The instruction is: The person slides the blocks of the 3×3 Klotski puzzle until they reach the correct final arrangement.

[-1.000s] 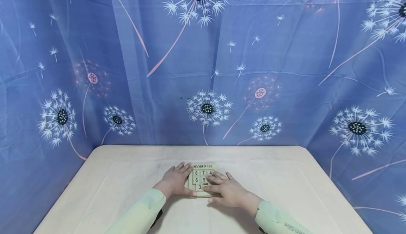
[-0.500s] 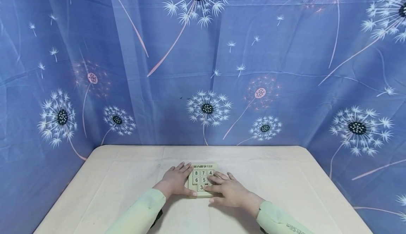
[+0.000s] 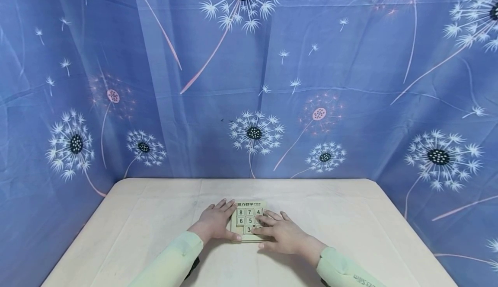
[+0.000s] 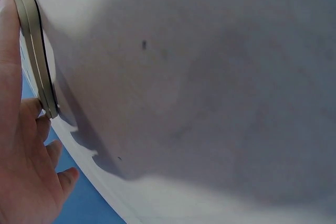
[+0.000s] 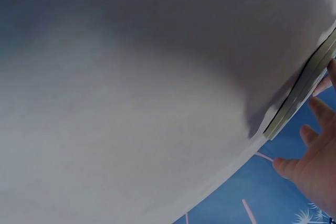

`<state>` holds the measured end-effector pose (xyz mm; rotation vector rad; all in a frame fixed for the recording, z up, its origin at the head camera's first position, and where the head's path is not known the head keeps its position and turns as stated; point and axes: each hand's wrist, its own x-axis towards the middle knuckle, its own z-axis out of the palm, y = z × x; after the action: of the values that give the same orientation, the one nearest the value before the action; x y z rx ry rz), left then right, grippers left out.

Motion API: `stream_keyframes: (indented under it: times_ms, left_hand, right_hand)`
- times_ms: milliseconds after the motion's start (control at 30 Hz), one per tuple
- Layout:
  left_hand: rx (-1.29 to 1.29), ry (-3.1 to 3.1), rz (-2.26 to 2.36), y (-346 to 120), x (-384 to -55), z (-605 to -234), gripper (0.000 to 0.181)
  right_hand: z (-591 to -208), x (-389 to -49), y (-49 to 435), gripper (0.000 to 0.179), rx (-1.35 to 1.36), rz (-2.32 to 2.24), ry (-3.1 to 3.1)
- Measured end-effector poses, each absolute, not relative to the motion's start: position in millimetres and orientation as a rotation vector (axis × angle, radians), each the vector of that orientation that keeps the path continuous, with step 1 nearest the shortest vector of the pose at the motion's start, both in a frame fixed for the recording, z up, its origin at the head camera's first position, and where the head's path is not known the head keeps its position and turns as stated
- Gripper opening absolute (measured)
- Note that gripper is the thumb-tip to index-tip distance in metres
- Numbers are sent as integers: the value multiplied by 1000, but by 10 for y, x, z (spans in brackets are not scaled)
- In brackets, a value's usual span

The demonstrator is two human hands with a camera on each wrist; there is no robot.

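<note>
A pale green sliding number puzzle (image 3: 252, 237) lies flat on the table, numbers upward. Its top row reads 8, 7, 4, with 6 and 5 below. Tile 3 (image 3: 248, 230) sits in the bottom row, a gap to its left. My left hand (image 3: 215, 221) holds the puzzle's left side, thumb at the near corner and fingers at the far one. Fingers of my right hand (image 3: 283, 235) reach over the right side, one fingertip on tile 3's right edge; they cover the right-hand tiles. Both wrist views show only the puzzle's edge (image 4: 35, 45) beside the fingers.
A cream-covered table (image 3: 330, 200) spreads around the puzzle. Blue cloth (image 3: 218, 148) printed with dandelions hangs behind it and along both sides.
Tile 3 has slid right along the bottom row, widening the gap on its left. My right hand has shifted slightly right with it. The left hand stays in place.
</note>
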<state>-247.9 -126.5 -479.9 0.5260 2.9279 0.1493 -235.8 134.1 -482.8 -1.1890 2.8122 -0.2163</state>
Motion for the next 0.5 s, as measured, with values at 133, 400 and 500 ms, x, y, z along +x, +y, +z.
stream_keyframes:
  times_ms: [133, 400, 500]
  left_hand:
    - [526, 2925, 159, -1266, -2482, -4804, 109]
    - [523, 2920, 166, -1261, -2474, -4784, 109]
    - [523, 2919, 164, -1259, -2469, -4772, 109]
  right_hand:
    - [-4830, -2361, 1350, 51, -1191, -214, 2813]
    - [-4819, -2360, 1369, 50, -1198, -229, 2817]
    - [-4813, -2360, 1374, 49, -1204, -219, 2820]
